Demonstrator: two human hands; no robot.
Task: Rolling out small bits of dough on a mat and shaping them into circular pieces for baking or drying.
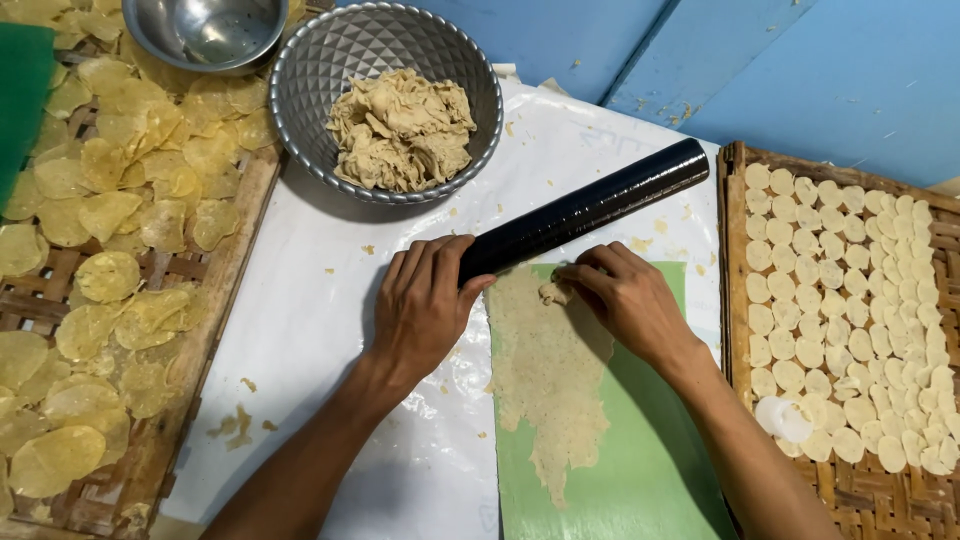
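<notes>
One black rolling pin [585, 211] lies slantwise across the top edge of one green mat [640, 460], on which a single ragged sheet of rolled dough [548, 375] runs down the left side. The left hand [425, 300] lies flat over the pin's near end, grip loose, fingers spread; the right hand [625, 298] pinches a small dough scrap [553, 292] just below the pin. Two metal bowls stand above: a faceted one [310, 90] heaped with dough trimmings [402, 128], a plain one [205, 30] beside it. Two woven trays flank the white sheet [310, 300] covering the bench: the left [225, 290] with yellow dried crackers [130, 180], the right [735, 260] crowded with pale raw discs [850, 300]. Bare mat lies lower right
</notes>
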